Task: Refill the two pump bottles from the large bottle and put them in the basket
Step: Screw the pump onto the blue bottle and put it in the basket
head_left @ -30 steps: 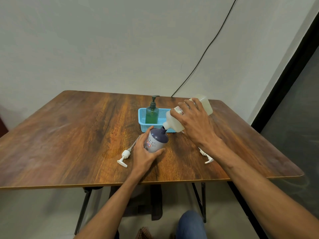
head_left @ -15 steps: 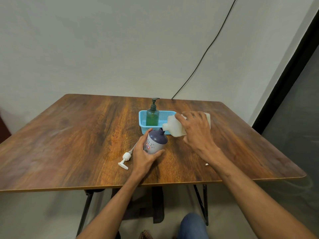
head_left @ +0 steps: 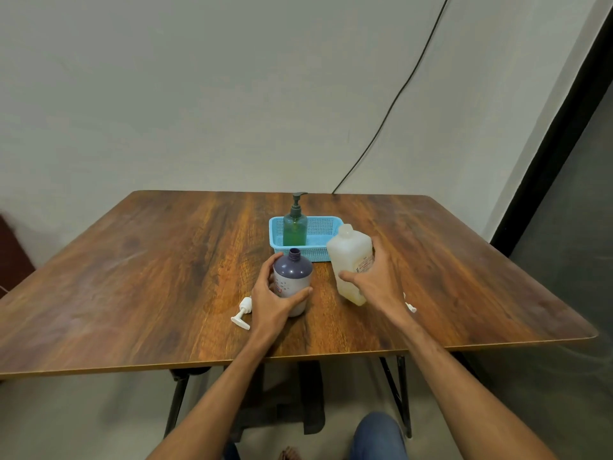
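Observation:
A purple pump bottle point(head_left: 293, 277) stands on the table with its neck open and no pump on it; my left hand point(head_left: 270, 302) is wrapped around its lower left side. Its white pump point(head_left: 242, 314) lies on the table just left of that hand. The large translucent bottle point(head_left: 350, 260) stands upright and uncapped to the right of the purple one. My right hand point(head_left: 378, 282) grips it, thumb across the front and fingers along its right side. A green pump bottle point(head_left: 294, 229) with its pump on stands in the left part of the blue basket point(head_left: 323, 224).
A small white part point(head_left: 410, 306) lies on the wooden table point(head_left: 149, 277) behind my right wrist, mostly hidden. The basket sits just behind both bottles. A black cable point(head_left: 394, 104) runs down the wall to the table's far edge. My knee point(head_left: 378, 436) shows below the table.
My right hand has tipped the large bottle back from pouring into the purple bottle and set it upright on the table. My left hand has stayed on the purple bottle.

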